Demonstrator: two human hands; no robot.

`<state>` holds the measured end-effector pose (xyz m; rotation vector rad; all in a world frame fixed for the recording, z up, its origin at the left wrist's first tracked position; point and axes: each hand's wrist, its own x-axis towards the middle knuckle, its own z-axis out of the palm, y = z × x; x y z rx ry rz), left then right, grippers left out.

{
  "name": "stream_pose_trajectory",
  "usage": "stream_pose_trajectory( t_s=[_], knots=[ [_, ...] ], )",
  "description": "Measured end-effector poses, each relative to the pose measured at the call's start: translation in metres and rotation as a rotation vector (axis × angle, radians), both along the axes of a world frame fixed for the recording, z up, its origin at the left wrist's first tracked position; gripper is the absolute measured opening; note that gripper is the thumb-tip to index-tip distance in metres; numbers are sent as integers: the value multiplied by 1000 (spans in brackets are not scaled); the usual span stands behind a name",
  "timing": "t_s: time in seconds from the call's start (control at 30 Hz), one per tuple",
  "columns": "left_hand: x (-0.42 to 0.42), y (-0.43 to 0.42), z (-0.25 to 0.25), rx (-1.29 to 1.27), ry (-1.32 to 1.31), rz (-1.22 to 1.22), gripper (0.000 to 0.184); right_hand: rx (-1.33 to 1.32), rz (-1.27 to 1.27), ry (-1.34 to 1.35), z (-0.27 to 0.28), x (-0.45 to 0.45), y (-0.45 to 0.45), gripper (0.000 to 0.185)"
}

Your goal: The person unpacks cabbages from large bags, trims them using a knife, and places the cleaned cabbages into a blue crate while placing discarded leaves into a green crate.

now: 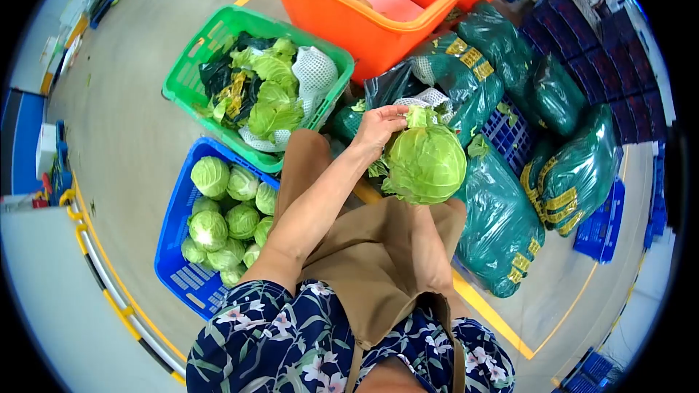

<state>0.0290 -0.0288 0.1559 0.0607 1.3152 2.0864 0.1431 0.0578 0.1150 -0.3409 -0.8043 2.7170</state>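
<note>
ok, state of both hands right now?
Left hand: closed on the leafy top of the cabbage.
Right hand: hidden behind the cabbage, only forearm showing; open or closed can't be told.

This looks like the work floor of a warehouse or produce-packing area. The smooth grey concrete floor (124, 109) carries painted yellow lines (495, 316), and a low curved guard rail striped in black and yellow (109, 287) runs along a pale wall panel (51, 276) at the left. Produce sits in bulk: a slotted blue plastic crate (171, 247) holds many round green cabbages (209, 231), a slotted green plastic crate (178, 76) holds loose leaves and white netting, and bulging dark-green plastic sacks with yellow printed bands (499, 218) lie beside a large orange plastic bin (328, 7). Dark stacked crates (604, 65) stand at the right.
</note>
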Motion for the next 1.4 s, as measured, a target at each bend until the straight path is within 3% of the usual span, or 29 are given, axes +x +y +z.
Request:
stream_pose_trajectory(
  t_s=[0.13, 0.17, 0.27, 0.43, 0.6, 0.77, 0.8, 0.87, 0.93, 1.03, 1.13, 1.2, 1.23, 1.33, 1.4],
  knots=[
    [11, -31, 26, -153, 96, 189, 21, 16, 71, 4, 8, 4, -24, 47],
    [9, -43, 30, -90, 24, 170, 24, 18, 88, 3, 9, 5, -31, 47],
    [2, -85, 50, -146, -83, -231, 28, 21, 138, -8, 9, 9, -49, 47],
    [9, -138, 82, -152, 7, -78, 25, 24, 234, -32, 9, 11, -82, 47],
    [12, -208, 152, 111, -74, 161, 30, 22, 323, -55, 5, 7, -111, 47],
    [43, -267, 176, 255, 68, 286, 33, 4, 416, -71, -4, -1, -140, 47],
    [52, -289, 161, 445, 171, 263, 34, -1, 436, -75, -5, -3, -146, 47],
    [88, -316, 171, 545, 475, 362, 56, -12, 469, -86, -10, -6, -157, 47],
    [104, -338, 167, 635, 507, 212, 78, -15, 498, -95, -14, -10, -165, 47],
    [103, -358, 138, 39, 123, 101, 78, -25, 558, -111, -22, -17, -173, 48],
    [105, -338, 90, -204, -274, 179, 71, -39, 611, -132, -35, -24, -177, 48],
    [107, -335, 57, -59, -151, 163, 77, -60, 646, -134, -44, -31, -180, 48],
    [105, -338, 63, -10, -200, 150, 70, -85, 666, -123, -44, -33, -181, 48],
    [107, -340, 82, -278, -28, 258, 58, -244, 749, -27, -41, -35, -180, 49],
    [107, -345, 69, -173, -4, 481, 42, -367, 804, 63, -23, -38, -185, 51]
  ],
)
